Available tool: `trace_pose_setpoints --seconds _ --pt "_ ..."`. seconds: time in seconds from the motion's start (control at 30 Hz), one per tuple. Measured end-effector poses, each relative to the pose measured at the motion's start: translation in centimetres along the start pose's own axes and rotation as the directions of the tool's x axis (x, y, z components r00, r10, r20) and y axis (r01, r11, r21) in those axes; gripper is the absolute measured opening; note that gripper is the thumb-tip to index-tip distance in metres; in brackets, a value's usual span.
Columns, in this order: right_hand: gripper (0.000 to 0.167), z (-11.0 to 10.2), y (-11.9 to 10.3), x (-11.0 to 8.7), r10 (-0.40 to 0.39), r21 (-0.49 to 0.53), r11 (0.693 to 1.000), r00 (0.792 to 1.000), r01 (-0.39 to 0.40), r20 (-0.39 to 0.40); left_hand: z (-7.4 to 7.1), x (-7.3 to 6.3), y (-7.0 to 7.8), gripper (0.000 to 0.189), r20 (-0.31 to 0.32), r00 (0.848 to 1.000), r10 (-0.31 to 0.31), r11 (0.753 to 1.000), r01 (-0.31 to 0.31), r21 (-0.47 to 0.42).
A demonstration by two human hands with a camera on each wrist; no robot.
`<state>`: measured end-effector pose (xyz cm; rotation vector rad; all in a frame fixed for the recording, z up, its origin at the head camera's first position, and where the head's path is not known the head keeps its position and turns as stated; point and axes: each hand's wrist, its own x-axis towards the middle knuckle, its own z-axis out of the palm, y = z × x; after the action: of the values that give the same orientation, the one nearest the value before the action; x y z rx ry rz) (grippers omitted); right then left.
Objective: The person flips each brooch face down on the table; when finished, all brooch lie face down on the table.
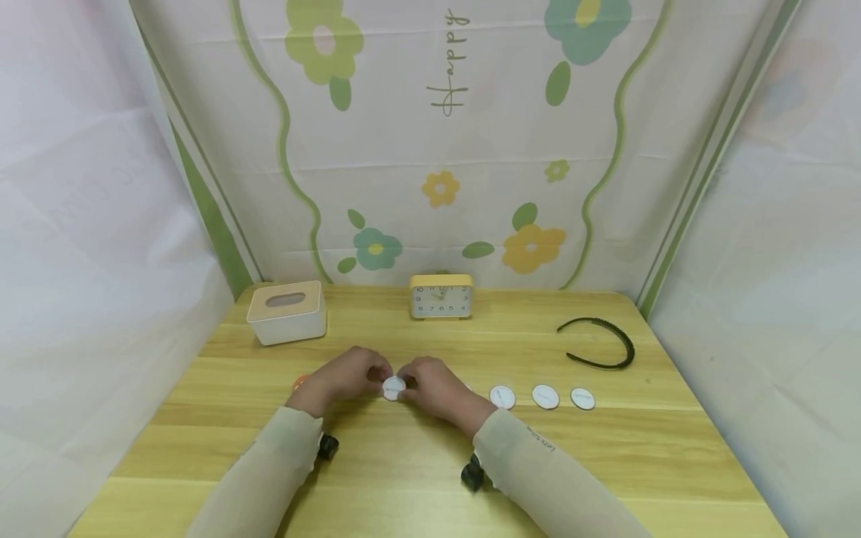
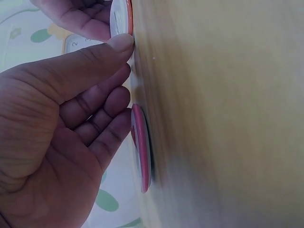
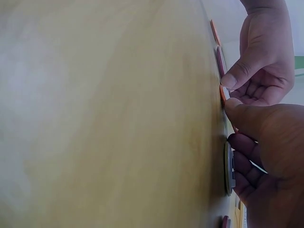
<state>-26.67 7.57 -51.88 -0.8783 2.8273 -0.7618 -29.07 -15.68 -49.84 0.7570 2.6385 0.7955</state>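
Observation:
My left hand (image 1: 353,372) and right hand (image 1: 432,385) meet near the middle of the table, pinching opposite edges of one round badge (image 1: 393,387). White side up, it carries a thin line across its middle and has an orange rim (image 2: 129,18) in the left wrist view. A badge with a pinkish-red rim (image 2: 142,152) lies by my left fingers. Close to my right fingers is a grey-green-rimmed badge (image 3: 228,168). An orange badge (image 1: 300,382) shows partly from behind my left wrist.
White-faced badges (image 1: 502,397) lie in a row to the right, one partly covered by my right wrist. Behind stand a tissue box (image 1: 289,329) and a yellow alarm clock (image 1: 441,297). A black headband (image 1: 628,347) lies at the right rear. Printed curtains (image 1: 444,134) enclose the wooden table (image 1: 397,478).

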Motion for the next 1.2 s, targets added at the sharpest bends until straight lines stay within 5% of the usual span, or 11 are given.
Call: trace_pose_setpoints --seconds 0.57,0.8,1.2 --pt "0.030 0.2 0.0 -0.1 -0.052 -0.071 0.996 0.999 0.053 0.007 -0.2 -0.7 0.0 0.019 0.006 1.000 0.002 1.000 -0.002 -0.006" --pt "0.031 0.2 0.0 -0.2 -0.048 -0.079 0.996 0.999 0.048 0.001 -1.7 -2.1 -0.5 0.037 -0.032 0.996 -0.079 0.997 0.079 -0.023" --pt "0.031 0.0 -0.1 -0.1 -0.025 -0.066 0.997 1.000 0.025 0.003 -2.6 -4.0 -2.6 0.040 -0.048 0.990 -0.135 0.990 0.137 0.035"
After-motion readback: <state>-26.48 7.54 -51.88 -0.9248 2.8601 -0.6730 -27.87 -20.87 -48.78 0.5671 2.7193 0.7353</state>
